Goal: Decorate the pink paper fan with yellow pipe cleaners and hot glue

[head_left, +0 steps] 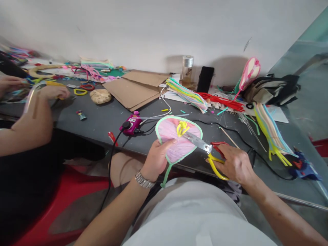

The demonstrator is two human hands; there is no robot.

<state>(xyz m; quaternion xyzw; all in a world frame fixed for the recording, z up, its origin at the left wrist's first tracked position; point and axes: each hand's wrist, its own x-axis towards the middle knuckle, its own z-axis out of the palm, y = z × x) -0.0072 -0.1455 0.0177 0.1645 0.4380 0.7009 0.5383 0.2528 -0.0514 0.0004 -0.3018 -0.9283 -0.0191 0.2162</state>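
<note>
My left hand [159, 157] grips a leaf-shaped craft piece [174, 150] by its lower left edge, thumb on top. The piece is pink and lilac with a pale green fuzzy border and a short green stem [167, 174]. Yellow pipe-cleaner loops [182, 127] stand on its upper middle. In my right hand [234, 162] is a pair of scissors [197, 140] with one red and one yellow handle. The blades point left, and their tips are at the yellow loops. Whether they touch the loops I cannot tell.
A co-worker's arm [38, 106] reaches in at left. Behind my hands lie a magenta power socket [132, 123], cardboard [135, 90], pipe-cleaner bundles [187, 94], a glass bottle [187, 71] and a phone [205, 78]. A blue glue gun [306, 167] rests at right, its black cable crossing the table.
</note>
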